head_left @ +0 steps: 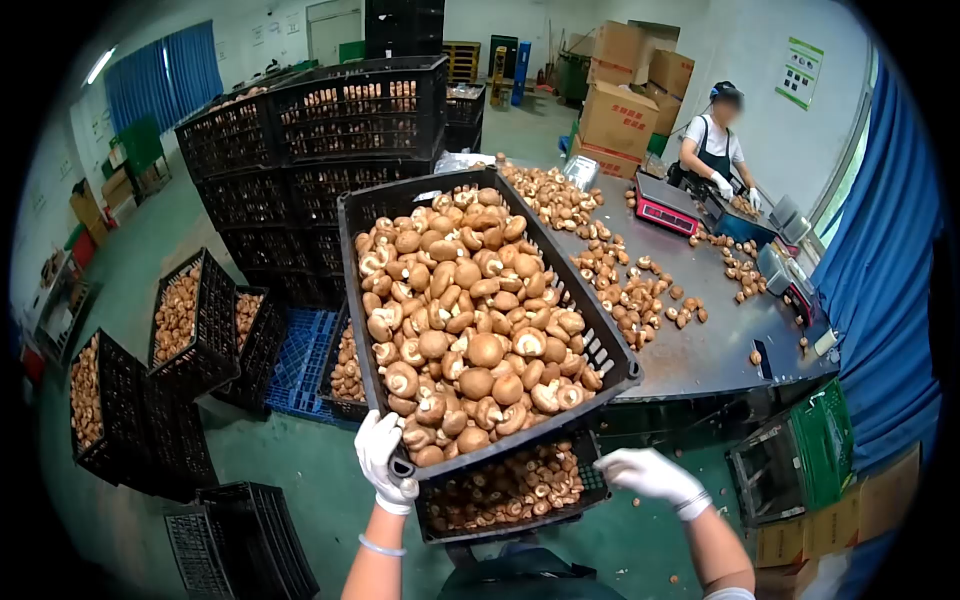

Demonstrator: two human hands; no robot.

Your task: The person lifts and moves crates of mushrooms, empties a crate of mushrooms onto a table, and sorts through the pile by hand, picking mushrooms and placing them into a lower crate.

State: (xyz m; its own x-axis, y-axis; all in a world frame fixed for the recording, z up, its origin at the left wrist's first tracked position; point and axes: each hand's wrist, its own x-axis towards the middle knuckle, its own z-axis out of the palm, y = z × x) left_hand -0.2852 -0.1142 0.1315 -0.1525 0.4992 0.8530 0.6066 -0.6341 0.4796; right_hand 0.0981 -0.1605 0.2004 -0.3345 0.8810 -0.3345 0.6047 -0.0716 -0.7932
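Observation:
A black plastic crate point(522, 434) heaped with brown mushrooms point(485, 350) fills the middle of the view, tilted, its far end beside the metal table. My left hand point(382, 458), in a white glove, is closed around the crate's near left corner. Off to the near right, my gloved right hand point(648, 474) is held out with fingers extended, apart from this crate. Its fingertips come close to the right end of a second black crate point(596, 482), which sits lower down in front of me and also holds mushrooms.
Loose mushrooms and a red scale point(668, 208) lie on the metal table point(690, 350). A co-worker point(715, 150) works behind it. Stacked black crates point(320, 175) stand left, beside a blue pallet point(300, 360). More crates point(200, 330) are on the floor. A green bin point(822, 445) stands right.

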